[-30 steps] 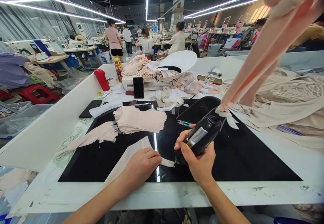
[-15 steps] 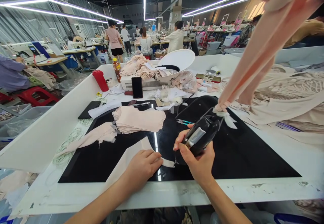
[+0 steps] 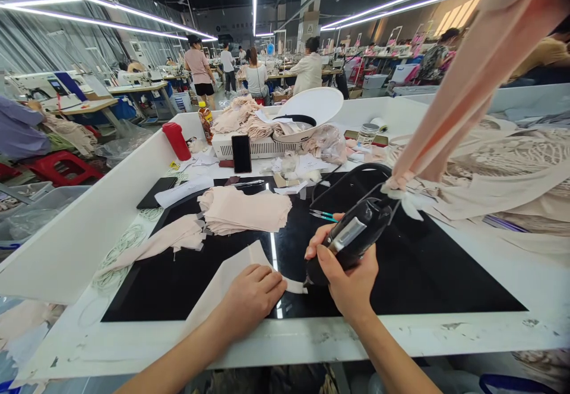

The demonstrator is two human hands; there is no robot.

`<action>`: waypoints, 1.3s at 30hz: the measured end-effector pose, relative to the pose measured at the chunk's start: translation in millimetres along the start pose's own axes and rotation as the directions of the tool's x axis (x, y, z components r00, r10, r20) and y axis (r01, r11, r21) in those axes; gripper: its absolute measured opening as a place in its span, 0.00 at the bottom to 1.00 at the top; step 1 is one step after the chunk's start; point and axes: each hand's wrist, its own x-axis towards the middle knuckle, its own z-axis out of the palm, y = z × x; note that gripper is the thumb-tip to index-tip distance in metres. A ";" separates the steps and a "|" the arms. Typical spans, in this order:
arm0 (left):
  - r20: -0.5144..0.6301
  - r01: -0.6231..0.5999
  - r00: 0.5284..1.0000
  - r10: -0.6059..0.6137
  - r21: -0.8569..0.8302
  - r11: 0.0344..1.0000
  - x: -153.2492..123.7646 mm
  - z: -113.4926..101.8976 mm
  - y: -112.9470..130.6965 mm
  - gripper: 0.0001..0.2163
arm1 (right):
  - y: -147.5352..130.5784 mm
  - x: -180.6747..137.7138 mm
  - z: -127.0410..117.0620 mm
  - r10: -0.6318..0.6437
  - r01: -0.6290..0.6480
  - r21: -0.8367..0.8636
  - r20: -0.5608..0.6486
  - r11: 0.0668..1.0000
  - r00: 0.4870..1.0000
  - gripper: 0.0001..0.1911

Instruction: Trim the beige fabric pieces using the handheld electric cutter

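My left hand [image 3: 256, 292] lies palm down with its fingers outstretched, pressing a pale beige fabric piece [image 3: 225, 281] onto the black mat [image 3: 427, 281]. A narrow strip of that piece sticks out to the right beyond the fingertips. My right hand [image 3: 351, 275] is wrapped round a black corded electric hand tool [image 3: 351, 236] with a silver plate on its side. Its lower nose is by the strip's end; I cannot tell whether they touch. Pink fabric bands [image 3: 463, 91], knotted at the tool's upper end, run up to the right.
Beyond my left hand lies a stack of beige cut pieces [image 3: 244, 208], beside a gathered beige strip [image 3: 164, 242]. A phone [image 3: 241, 154] leans against a white basket [image 3: 262, 146]. Teal tweezers [image 3: 324, 215] lie behind the tool. Heaped fabric [image 3: 499, 162] covers the right side. People work farther back.
The tool's upper end and the knotted bands have swung slightly right, and its nose has shifted slightly away from me. My left hand and the fabric under it look unmoved.
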 end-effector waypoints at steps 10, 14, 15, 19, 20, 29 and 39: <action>-0.013 -0.004 1.000 0.004 0.001 1.000 1.6 0.5 1.5 0.10 | 9.2 -0.7 20.8 0.041 -0.041 0.006 -0.034 0.999 0.999 0.22; -0.004 -0.016 1.000 0.016 0.003 1.000 1.8 1.4 1.5 0.08 | 10.7 -2.6 22.1 0.053 -0.053 0.009 -0.028 0.999 0.998 0.22; -0.001 -0.018 1.000 0.018 -0.002 1.000 1.8 1.3 1.5 0.08 | 11.2 -2.9 22.0 0.055 -0.055 0.008 -0.028 0.998 0.998 0.23; -0.002 -0.010 1.000 0.010 -0.013 1.000 1.4 1.3 1.4 0.08 | 13.0 -3.0 21.5 0.065 -0.065 -0.012 -0.020 0.998 0.998 0.22; -0.009 -0.007 1.000 0.007 -0.013 1.000 1.2 1.5 1.4 0.08 | 12.9 -2.7 21.0 0.062 -0.062 -0.011 -0.013 0.998 0.998 0.21; 0.009 0.001 1.000 0.000 -0.018 1.000 -0.6 1.8 0.5 0.09 | 7.8 -0.5 7.9 -0.020 0.022 0.034 -0.053 0.999 0.998 0.22; 0.005 0.012 1.000 -0.011 -0.027 1.000 -0.7 1.3 1.0 0.10 | 9.3 -0.1 8.1 -0.037 0.036 -0.015 -0.039 0.999 0.999 0.21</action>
